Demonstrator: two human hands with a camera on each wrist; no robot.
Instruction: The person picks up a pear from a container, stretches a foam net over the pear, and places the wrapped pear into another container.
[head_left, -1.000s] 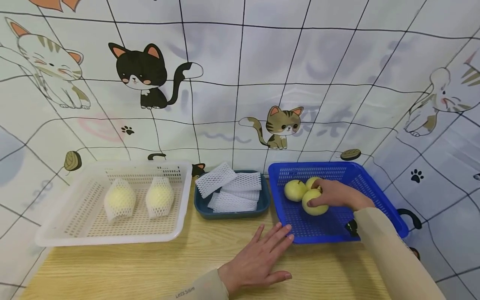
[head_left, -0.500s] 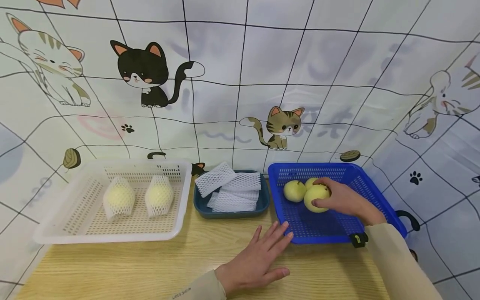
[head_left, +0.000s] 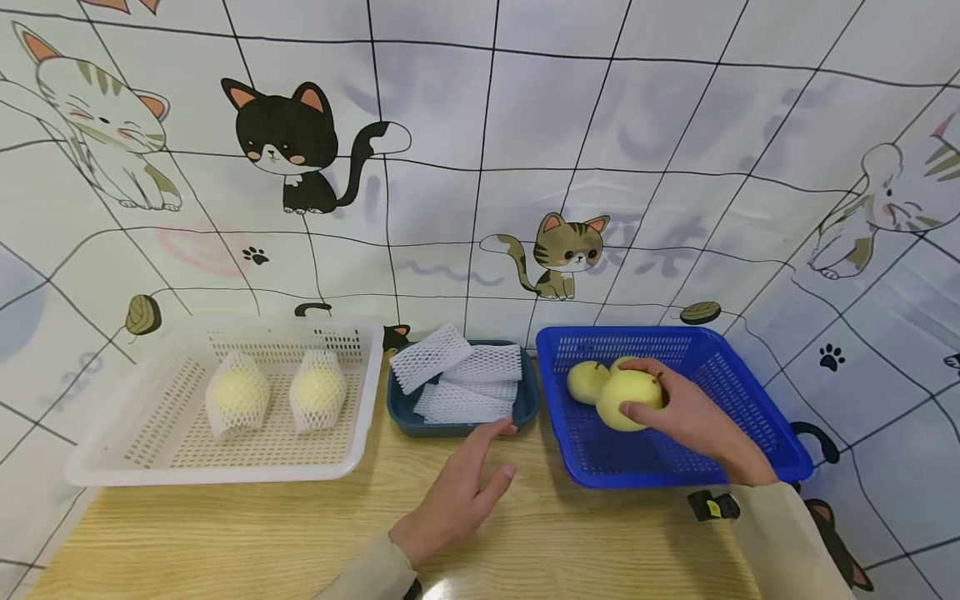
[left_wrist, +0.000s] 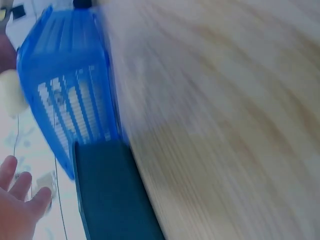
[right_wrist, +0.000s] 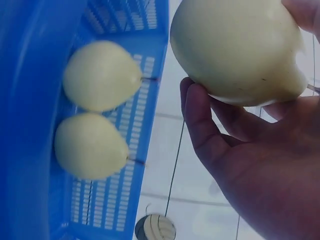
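My right hand (head_left: pixel 686 412) grips a pale yellow pear (head_left: pixel 630 400) above the blue basket (head_left: pixel 622 471); its fingers curl round the fruit in the right wrist view (right_wrist: pixel 240 50). Two more pears, one of them the left pear (head_left: pixel 587 382), lie in the basket behind it. Close to the front rim of a dark teal tray (head_left: pixel 431 431) is my left hand (head_left: pixel 450 496), its fingers extended and nothing in them. Several white foam net sleeves (head_left: pixel 465 404) lie in that tray. Whether the left fingertips touch the rim, I cannot tell.
On the left stands a white basket (head_left: pixel 225 477) holding two pears in foam nets, a left one (head_left: pixel 237 392) and a right one (head_left: pixel 318 390). The wooden table (head_left: pixel 585 542) runs along the front. A cat-patterned sheet (head_left: pixel 435 192) hangs behind.
The left hand has left the blue basket's front corner and moved left to the teal tray. The right hand has lifted the front pear off the others, towards the camera.
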